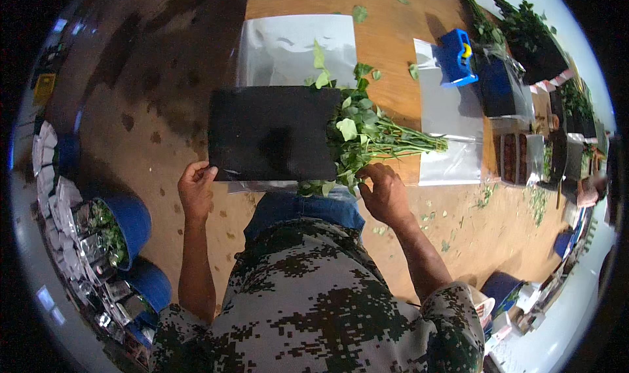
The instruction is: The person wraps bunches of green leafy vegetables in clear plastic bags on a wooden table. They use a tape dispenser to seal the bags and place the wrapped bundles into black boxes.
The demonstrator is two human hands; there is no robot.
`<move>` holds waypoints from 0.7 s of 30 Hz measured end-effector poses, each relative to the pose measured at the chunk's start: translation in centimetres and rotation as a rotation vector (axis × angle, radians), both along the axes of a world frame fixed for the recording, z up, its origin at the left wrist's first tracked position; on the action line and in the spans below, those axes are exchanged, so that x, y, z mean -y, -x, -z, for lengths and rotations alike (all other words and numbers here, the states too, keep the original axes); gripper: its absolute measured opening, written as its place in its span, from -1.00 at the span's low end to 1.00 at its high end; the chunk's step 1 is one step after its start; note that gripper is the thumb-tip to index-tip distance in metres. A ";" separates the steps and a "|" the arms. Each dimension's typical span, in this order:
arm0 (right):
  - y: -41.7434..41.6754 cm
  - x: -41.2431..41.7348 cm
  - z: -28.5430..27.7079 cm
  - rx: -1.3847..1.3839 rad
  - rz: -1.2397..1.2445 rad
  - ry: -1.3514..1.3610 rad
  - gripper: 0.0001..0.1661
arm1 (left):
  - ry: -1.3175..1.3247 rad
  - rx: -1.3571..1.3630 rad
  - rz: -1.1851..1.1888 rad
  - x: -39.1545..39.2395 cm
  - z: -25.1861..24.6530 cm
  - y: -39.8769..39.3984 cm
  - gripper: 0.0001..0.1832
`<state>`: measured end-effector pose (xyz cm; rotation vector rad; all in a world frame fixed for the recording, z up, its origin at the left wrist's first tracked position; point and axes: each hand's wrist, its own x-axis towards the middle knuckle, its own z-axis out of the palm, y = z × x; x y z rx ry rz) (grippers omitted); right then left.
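A black rectangular sheet (275, 132) lies over the leafy end of a bunch of green leafy stems (366, 127), whose cut ends point right. My left hand (195, 189) pinches the sheet's near left corner between thumb and fingers. At the bunch's near edge, my right hand (385, 191) has curled fingers touching the leaves; whether it grips any is unclear. Clear plastic film (300, 39) lies beyond the black sheet, and some shows under its near edge. More clear film (449, 162) extends under or beside the stem ends.
A blue tape dispenser (457, 58) stands on film on the wooden table (393, 19). Dark containers (496, 85) with greenery are at the right. Blue tubs (130, 230) of wrapped greenery stand at the left. A co-worker (589, 191) is at the far right. Loose leaves dot table and floor.
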<state>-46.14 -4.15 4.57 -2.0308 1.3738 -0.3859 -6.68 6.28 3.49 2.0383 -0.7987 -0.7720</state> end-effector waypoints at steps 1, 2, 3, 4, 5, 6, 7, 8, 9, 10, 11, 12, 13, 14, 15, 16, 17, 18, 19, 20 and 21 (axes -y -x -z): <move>0.4 -0.8 -0.1 -0.129 -0.014 0.058 -0.91 | 0.006 0.035 0.029 0.0 0.2 -0.2 -0.77; 0.7 -1.5 -0.2 -0.216 -0.007 0.109 -0.92 | 0.024 0.067 0.066 -0.1 0.4 -0.6 -0.77; 1.0 -2.3 -0.2 -0.192 0.049 0.032 -0.92 | 0.008 0.108 0.074 -0.1 0.5 -1.0 -0.77; 1.1 -3.1 -0.2 -0.174 0.093 -0.054 -0.92 | 0.039 0.096 0.104 -0.2 0.5 -1.3 -0.82; 1.1 -4.1 -0.2 -0.177 0.164 -0.178 -0.92 | 0.075 0.089 0.155 -0.4 0.5 -1.6 -0.83; 0.9 -5.0 -0.3 -0.105 0.254 -0.188 -0.95 | 0.083 0.072 0.179 -0.4 0.5 -1.9 -0.84; 0.7 -5.8 -0.5 -0.073 0.269 -0.077 -0.95 | 0.080 0.061 0.192 -0.5 0.4 -2.2 -0.85; 0.4 -6.7 -0.8 -0.077 0.320 -0.015 -0.96 | 0.105 0.015 0.212 -0.7 0.4 -2.3 -0.87; 0.1 -7.4 -1.2 -0.085 0.370 0.044 -0.97 | 0.116 -0.027 0.222 -0.8 0.3 -2.5 -0.89; -0.1 -8.0 -1.6 -0.064 0.394 0.026 -0.92 | 0.135 -0.083 0.237 -1.0 0.3 -2.7 -0.91; -0.5 -8.5 -1.9 -0.047 0.420 0.089 -0.89 | 0.160 -0.107 0.262 -1.2 0.3 -2.8 -0.92; -0.8 -8.9 -2.1 -0.032 0.433 0.149 -0.86 | 0.192 -0.147 0.293 -1.3 0.3 -3.1 -0.93; -1.2 -9.2 -2.1 -0.018 0.445 0.211 -0.82 | 0.240 -0.176 0.331 -1.4 0.4 -3.3 -0.94; -1.6 -9.7 -2.0 -0.006 0.480 0.152 -0.66 | 0.226 -0.228 0.343 -1.6 0.5 -3.6 -0.95; -2.1 -10.0 -1.6 -0.011 0.516 0.102 -0.49 | 0.228 -0.268 0.356 -1.7 0.6 -3.9 -0.95; -2.6 -10.5 -1.2 -0.061 0.490 0.062 -0.42 | 0.239 -0.308 0.366 -2.0 0.7 -4.1 -0.95; -3.1 -11.0 -0.7 -0.101 0.417 0.103 -0.36 | 0.226 -0.310 0.378 -2.2 0.8 -4.4 -0.95; -3.3 -11.4 -0.2 -0.148 0.381 0.036 -0.30 | 0.227 -0.313 0.387 -2.2 0.9 -4.7 -0.95; -3.7 -11.9 0.2 -0.196 0.395 0.000 -0.27 | 0.230 -0.314 0.393 -2.3 1.1 -4.9 -0.95; -3.8 -12.4 0.4 -0.182 0.410 -0.014 -0.21 | 0.244 -0.312 0.413 -2.3 1.1 -5.1 -0.94; -4.0 -12.9 0.6 -0.204 0.451 -0.106 -0.16 | 0.259 -0.308 0.432 -2.3 1.2 -5.2 -0.94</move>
